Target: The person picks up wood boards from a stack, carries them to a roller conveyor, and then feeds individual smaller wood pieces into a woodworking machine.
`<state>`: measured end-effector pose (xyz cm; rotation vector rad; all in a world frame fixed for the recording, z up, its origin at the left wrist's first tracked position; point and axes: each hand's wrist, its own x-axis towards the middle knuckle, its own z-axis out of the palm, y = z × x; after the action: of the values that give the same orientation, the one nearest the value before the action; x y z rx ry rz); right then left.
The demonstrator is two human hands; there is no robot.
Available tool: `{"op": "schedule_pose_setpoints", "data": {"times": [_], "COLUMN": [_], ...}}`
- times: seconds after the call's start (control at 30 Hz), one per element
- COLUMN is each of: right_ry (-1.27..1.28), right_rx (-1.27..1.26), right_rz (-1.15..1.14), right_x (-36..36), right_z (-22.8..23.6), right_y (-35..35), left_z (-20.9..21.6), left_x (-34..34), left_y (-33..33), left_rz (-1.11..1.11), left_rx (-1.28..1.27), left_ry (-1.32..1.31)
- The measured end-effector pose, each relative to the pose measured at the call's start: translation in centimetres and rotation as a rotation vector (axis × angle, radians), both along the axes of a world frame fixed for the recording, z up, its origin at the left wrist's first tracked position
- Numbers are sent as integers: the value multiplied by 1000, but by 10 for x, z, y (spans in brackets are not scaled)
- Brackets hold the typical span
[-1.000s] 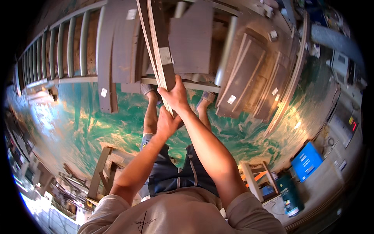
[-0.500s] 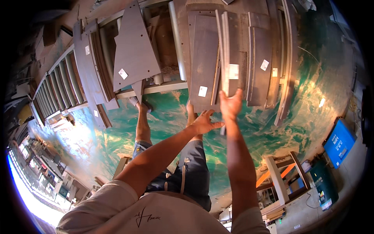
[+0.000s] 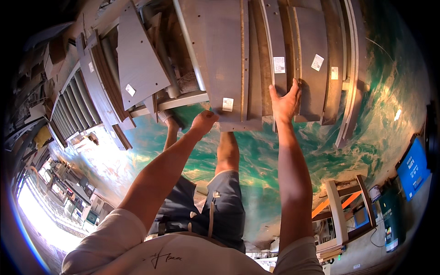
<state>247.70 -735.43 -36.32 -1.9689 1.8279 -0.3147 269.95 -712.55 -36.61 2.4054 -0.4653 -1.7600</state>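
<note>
A wide grey panel (image 3: pixel 223 59) with a white label lies lengthwise away from me. My left hand (image 3: pixel 205 123) is closed at its near left corner, with the fingertips hidden. To the right lies a narrow grey board (image 3: pixel 275 39), also labelled, with a pale edge along its left side. Around the near end of that board is my right hand (image 3: pixel 286 103), thumb on the left edge and fingers on the right.
More labelled grey boards (image 3: pixel 314 64) lie to the right. An angled grey panel (image 3: pixel 140 57) rests over the roller conveyor (image 3: pixel 75 103) on the left. Below is a green-streaked floor (image 3: pixel 261 160). A wooden frame (image 3: pixel 337 211) and a blue sign (image 3: pixel 411 167) stand at the lower right.
My left hand has moved left to the wide panel's near corner and closed. The narrow board, blurred and raised on edge before, now lies flatter beside the other boards, my right hand still at its end.
</note>
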Motion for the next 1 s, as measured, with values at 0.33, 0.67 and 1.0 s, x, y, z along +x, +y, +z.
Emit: {"op": "schedule_pose_setpoints", "data": {"times": [0.33,0.67,1.0], "right_ry": [-396,-990,-725], "right_rx": [663,838,627], "right_rz": [-1342,-1267,-1152], "right_x": [-191,-221,-140], "right_z": [-50,-50,134], "right_y": [-11,24,75], "left_z": [0,29,65], "left_x": [-33,-55,-148], "left_y": [-36,-77,-235], "left_rz": [59,18,565], "left_rx": [4,-8,-301], "left_ry": [137,272,570]}}
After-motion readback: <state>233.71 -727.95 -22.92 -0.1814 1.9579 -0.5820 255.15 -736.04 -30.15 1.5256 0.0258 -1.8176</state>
